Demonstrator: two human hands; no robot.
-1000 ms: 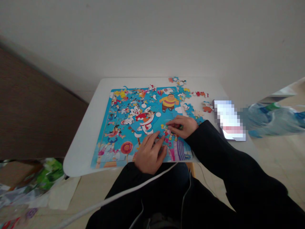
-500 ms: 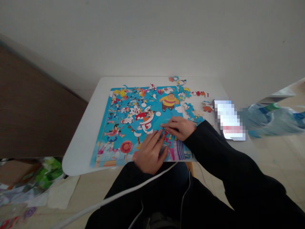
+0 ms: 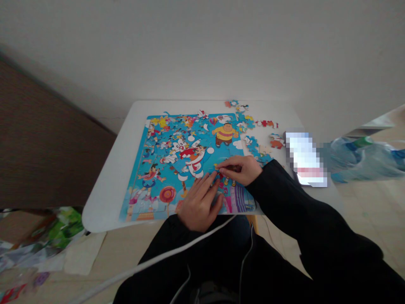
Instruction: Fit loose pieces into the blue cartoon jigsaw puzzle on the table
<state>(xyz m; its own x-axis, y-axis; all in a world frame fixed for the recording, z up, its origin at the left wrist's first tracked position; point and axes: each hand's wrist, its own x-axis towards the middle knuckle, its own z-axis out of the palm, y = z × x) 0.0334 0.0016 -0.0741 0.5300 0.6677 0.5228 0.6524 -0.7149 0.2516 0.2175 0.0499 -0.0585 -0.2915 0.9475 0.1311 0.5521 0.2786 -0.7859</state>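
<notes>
A colourful cartoon jigsaw puzzle [image 3: 167, 194] in a blue tray lies on a small white table. My left hand [image 3: 200, 202] rests flat on its lower middle, fingers stretched out and pointing up and right. Just beyond those fingertips, my right hand [image 3: 241, 169] pinches a small puzzle piece [image 3: 217, 168] between thumb and forefinger, low over the puzzle. The fingers cover most of that piece. Loose puzzle pieces [image 3: 267, 123] lie beside the tray on the right, and several more lie on top of its upper left part.
A lit phone [image 3: 306, 158] lies at the right edge of the white table [image 3: 109, 177]. A plastic bag with bottles [image 3: 363, 158] is beyond it. A white cable [image 3: 177, 250] crosses above my lap. A grey wall [image 3: 202, 50] stands behind the table; a dark cabinet [image 3: 47, 147] is at left.
My right hand has lifted and curled slightly, its thumb and forefinger still together near the same spot. My left hand has stayed in place.
</notes>
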